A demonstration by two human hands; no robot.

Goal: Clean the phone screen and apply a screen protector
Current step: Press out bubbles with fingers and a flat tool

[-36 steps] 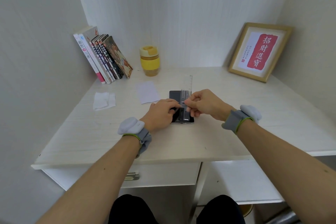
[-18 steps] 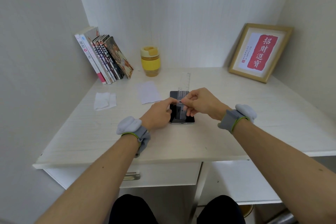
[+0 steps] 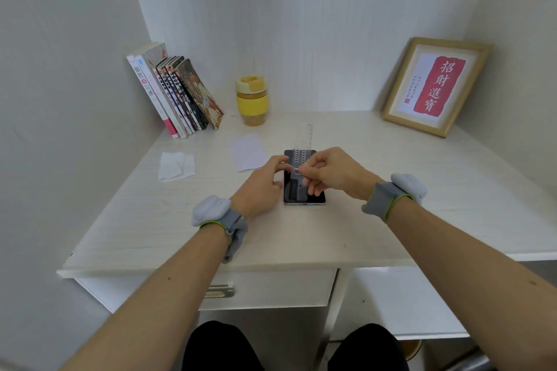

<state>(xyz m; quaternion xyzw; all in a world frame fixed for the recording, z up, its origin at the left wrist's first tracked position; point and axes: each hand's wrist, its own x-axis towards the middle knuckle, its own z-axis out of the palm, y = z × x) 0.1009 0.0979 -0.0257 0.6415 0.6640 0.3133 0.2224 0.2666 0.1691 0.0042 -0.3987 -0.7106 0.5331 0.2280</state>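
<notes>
Phone (image 3: 304, 193) flat on the bench (image 3: 391, 190), near its middle, with a clear ruled strip (image 3: 302, 156) lying lengthwise over the screen. Left hand (image 3: 259, 187) rests at the phone's left edge, fingertips steadying it; right hand (image 3: 327, 173) pinches the strip over the glass. Judged best practice: hold the phone fixed, draw the strip evenly along the screen, keep fingertips off bare glass.

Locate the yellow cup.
Head view: the yellow cup stands at the desk's back, left of centre, just right of the books.
</notes>
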